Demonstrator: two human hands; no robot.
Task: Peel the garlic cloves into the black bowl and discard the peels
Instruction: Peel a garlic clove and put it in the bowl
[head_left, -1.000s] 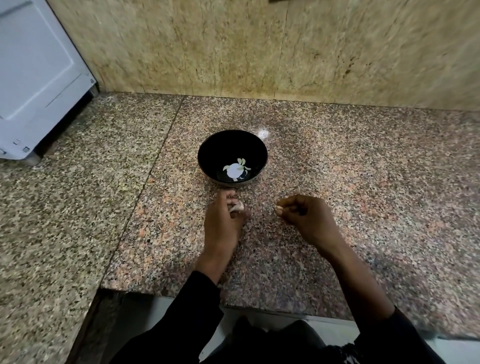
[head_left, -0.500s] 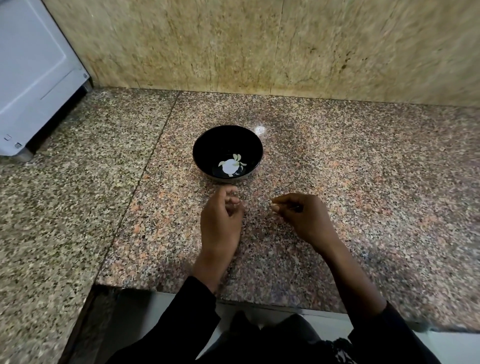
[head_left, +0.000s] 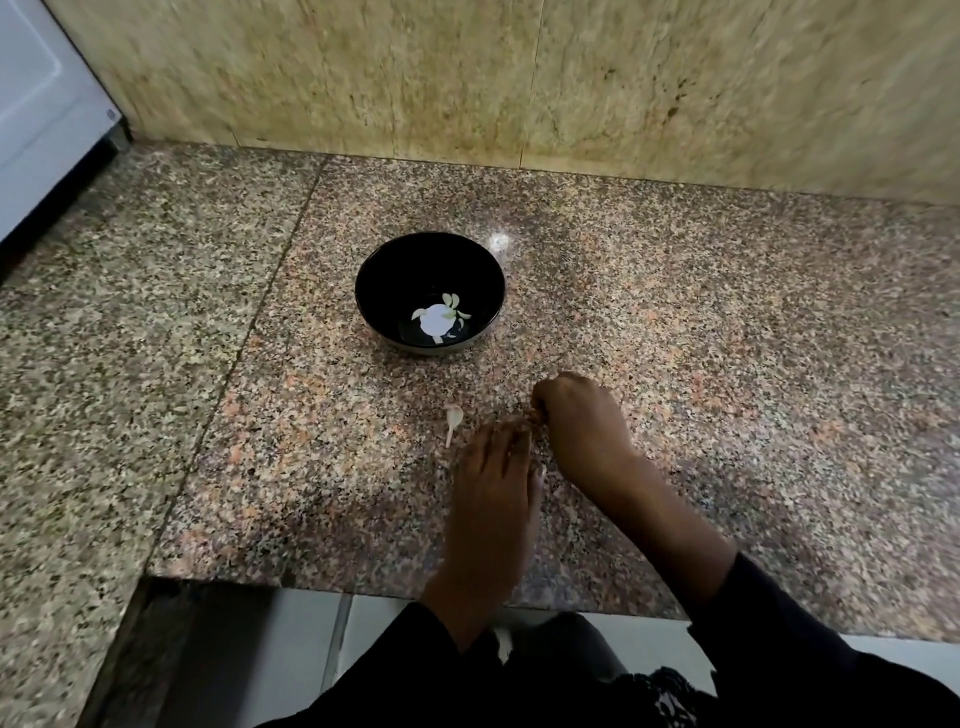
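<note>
left hand (head_left: 493, 499) flat, fingers straight; right hand (head_left: 582, 421) curled, can't tell on what; garlic clove (head_left: 453, 418) lies at the black bowl (head_left: 374, 291)'s 6 o'clock, granite counter (head_left: 727, 364) wide open toward 3

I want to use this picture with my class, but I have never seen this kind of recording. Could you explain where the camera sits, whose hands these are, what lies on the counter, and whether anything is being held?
There is no machine here. A person wears a wide-angle camera on the head, so the single picture looks forward and down at their own two bare hands.

The surface is a speckled granite countertop against a beige stone wall. On it stands a round black bowl with a few pale garlic cloves at its bottom. Nearer the person, a small whitish piece of garlic with a thin stem lies loose on the counter, beside the hands.

The left hand reaches forward with fingers extended; it is blurred. The right hand is curled, and the two hands meet at the fingertips. What they pinch there is too small and blurred to tell.
</note>
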